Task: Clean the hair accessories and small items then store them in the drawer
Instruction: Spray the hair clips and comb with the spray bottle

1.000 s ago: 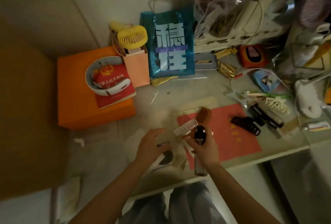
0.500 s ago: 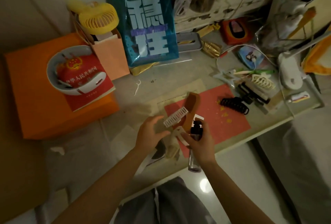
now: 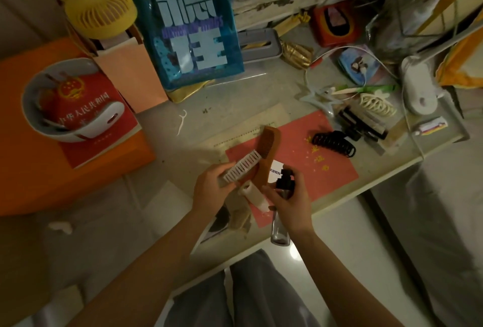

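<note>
Home bedroom desk (image 3: 261,97), cluttered with hair clips (image 3: 334,141), handheld fan (image 3: 100,10)

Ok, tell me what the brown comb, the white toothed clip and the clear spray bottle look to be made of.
Brown comb: probably wood, possibly matte plastic; flat brown, no shine. White toothed clip: likely moulded plastic, uniform matte white. Clear spray bottle: see-through body, plastic or glass, with a black, probably plastic, pump top.

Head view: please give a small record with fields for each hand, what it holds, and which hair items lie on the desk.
left hand: holds white comb
right hand: grips spray bottle, nozzle toward comb
brown comb: on red sheet, behind the hands
black claw clip: on red sheet, right part
cream claw clip: on desk, beyond the sheet
</note>
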The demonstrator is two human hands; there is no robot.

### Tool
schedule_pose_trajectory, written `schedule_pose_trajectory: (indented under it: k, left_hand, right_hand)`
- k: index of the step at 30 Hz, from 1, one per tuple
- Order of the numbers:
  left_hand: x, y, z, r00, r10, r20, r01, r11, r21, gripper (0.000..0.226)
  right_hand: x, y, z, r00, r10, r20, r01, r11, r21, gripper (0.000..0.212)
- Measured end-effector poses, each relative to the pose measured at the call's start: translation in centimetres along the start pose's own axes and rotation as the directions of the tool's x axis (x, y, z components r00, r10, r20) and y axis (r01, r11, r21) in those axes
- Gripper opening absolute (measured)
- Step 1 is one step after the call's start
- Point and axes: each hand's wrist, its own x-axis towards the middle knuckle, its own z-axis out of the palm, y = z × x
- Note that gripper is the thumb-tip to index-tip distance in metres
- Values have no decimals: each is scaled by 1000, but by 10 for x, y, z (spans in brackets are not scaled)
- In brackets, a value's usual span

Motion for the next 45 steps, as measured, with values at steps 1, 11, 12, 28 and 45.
schedule_pose_trajectory:
  k: [1, 11, 12, 28, 45]
  left_hand:
    - [-1, 0, 1, 1000, 2, -12, -2, 1000, 5, 45]
    - [-10, 4, -14, 988, 18, -151, -19, 1000, -5, 30]
    - [-10, 6, -19, 987, 12, -160, -15, 1000, -14, 30]
    - [-47, 94, -117, 944, 72, -322, -158, 956, -249, 36]
    - [-103, 211, -236, 862, 336, -380, -394, 915, -85, 35]
  right_hand:
    - [1, 1, -1, 1000, 5, 1, -5, 1000, 2, 57]
    - [4, -9, -5, 999, -44, 17, 44, 999, 33, 51]
    - [3, -12, -5, 998, -53, 19, 52, 998, 40, 50]
    - [-12, -103, 5, 949, -289, 129, 246, 930, 272, 58]
    - [-72, -273, -25, 709, -673, 212, 568, 722, 394, 62]
